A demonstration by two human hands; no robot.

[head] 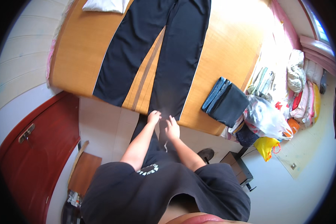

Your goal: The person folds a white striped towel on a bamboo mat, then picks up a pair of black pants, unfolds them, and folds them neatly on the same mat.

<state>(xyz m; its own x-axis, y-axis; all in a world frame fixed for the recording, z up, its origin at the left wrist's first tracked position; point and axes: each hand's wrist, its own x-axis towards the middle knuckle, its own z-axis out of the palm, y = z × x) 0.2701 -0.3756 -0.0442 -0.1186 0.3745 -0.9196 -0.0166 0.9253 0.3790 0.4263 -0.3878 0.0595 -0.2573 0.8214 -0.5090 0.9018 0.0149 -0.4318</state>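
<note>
Black trousers (179, 56) with thin white side piping lie spread on a table or bed covered with a tan mat (226, 50), legs towards me. My left hand (154, 117) is at the inner corner of the right-hand leg's hem, fingers curled; whether they pinch the cloth cannot be told. Beside it my right hand (172, 128) is at the same hem, its fingers apart and stretched forward. The other leg (114, 81) lies flat with its hem near the mat's front edge. To the right is a folded stack of dark and blue garments (225, 100), apparently jeans.
A white cloth (105, 5) lies at the top left. Folded clothes (261, 82), a clear plastic bag (266, 117) and a yellow bag (264, 148) crowd the right side. A red door (39, 156) stands at the left, near a brown wooden piece (85, 170).
</note>
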